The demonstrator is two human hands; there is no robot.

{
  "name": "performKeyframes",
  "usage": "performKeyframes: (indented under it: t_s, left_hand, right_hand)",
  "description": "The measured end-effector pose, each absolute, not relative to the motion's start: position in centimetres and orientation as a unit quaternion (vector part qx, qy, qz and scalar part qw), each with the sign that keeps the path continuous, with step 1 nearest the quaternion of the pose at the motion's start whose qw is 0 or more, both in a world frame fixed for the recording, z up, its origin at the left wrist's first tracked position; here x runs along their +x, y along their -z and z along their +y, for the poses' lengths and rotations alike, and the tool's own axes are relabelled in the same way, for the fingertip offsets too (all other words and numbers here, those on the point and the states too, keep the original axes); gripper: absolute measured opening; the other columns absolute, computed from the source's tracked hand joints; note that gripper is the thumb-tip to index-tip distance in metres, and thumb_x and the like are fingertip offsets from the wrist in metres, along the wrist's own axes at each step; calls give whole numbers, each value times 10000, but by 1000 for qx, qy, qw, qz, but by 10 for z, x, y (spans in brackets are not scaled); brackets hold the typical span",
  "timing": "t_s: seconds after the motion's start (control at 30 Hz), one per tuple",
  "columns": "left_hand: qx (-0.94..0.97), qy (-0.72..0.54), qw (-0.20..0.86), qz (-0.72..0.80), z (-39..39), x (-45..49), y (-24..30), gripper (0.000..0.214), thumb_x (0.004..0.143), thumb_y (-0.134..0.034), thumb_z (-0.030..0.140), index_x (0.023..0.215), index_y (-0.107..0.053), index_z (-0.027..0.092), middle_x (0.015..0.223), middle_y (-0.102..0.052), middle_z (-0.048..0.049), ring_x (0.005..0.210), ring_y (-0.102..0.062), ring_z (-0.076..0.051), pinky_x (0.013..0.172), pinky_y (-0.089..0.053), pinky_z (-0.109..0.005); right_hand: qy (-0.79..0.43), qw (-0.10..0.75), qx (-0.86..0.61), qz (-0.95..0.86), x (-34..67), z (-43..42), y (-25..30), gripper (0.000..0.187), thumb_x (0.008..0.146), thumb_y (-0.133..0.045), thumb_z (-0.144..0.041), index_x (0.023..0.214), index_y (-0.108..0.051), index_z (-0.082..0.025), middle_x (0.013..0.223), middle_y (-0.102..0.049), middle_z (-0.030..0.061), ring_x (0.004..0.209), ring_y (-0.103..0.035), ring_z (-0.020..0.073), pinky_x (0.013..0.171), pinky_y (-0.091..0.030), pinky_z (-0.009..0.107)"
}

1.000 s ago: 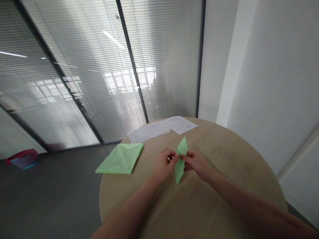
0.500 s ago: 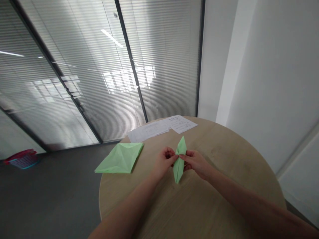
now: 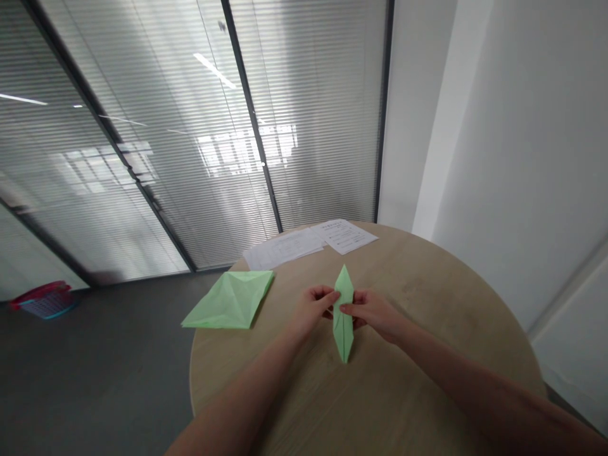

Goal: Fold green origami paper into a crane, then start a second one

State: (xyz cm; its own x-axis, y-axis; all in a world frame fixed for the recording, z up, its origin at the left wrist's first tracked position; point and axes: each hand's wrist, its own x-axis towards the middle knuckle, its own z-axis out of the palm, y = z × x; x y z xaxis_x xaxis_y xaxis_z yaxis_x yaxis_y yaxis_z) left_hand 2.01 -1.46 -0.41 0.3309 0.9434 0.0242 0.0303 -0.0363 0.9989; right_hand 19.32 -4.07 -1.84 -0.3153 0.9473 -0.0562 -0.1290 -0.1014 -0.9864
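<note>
A narrow, folded green paper shape (image 3: 343, 329), pointed at both ends, lies lengthwise on the round wooden table (image 3: 427, 354). My left hand (image 3: 311, 308) pinches its left edge near the middle, fingers curled. My right hand (image 3: 373, 311) pinches its right edge at the same height, thumb on top. A second green sheet (image 3: 230, 308), creased and unfolded into a square, lies flat at the table's left rim, partly hanging over it.
White printed sheets (image 3: 308, 242) lie at the far edge of the table. Glass partitions with blinds stand behind. A white wall is to the right. A pink and blue basket (image 3: 42, 299) sits on the grey floor at far left.
The folded green shape has gone from tilted and raised to lying straight and flatter on the table. Both hands stayed pinched on its middle and shifted slightly down.
</note>
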Motion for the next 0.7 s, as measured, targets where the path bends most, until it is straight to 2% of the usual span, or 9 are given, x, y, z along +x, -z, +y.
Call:
performKeyframes:
  t_s: [0.2,0.37,0.43,0.57,0.7]
  left_hand:
    - [572,-433,551,427,-17,22,2,324,698,-754,447,687,-635,146,637,-613,-17,583,-567,-130,574,-482,-261]
    - [574,-446,530,436,-16,19,-1,310,760,-685,461,766,-657,152,724,-626,-28,616,-568,-133,561,-496,-262]
    - [605,-416,517,441,-15,17,-2,318,782,-657,470,776,-666,152,749,-631,-37,625,-573,-136,538,-489,-254]
    - [693,-309,488,432,-14,14,0,362,811,-616,490,725,-683,145,654,-606,-25,558,-547,-124,509,-457,-240]
    - [709,-277,492,424,-14,17,5,378,824,-592,497,710,-693,151,609,-594,-17,531,-542,-127,511,-463,-248]
  right_hand:
    - [-635,398,-411,-519,191,-42,19,283,668,-786,-340,823,-691,-124,779,-737,90,672,-697,216,617,-555,345]
    - [-635,425,-406,-502,194,-41,17,289,686,-784,-349,849,-707,-123,809,-741,100,685,-702,221,635,-565,357]
    - [-632,454,-397,-487,198,-39,15,310,705,-779,-364,886,-716,-121,853,-747,114,713,-709,225,665,-573,367]
    - [-634,493,-387,-453,208,-32,14,295,708,-790,-358,858,-700,-120,862,-751,127,734,-719,234,677,-586,365]
    - [-633,501,-385,-448,210,-29,16,279,709,-796,-345,836,-684,-124,861,-747,123,740,-722,242,659,-593,362]
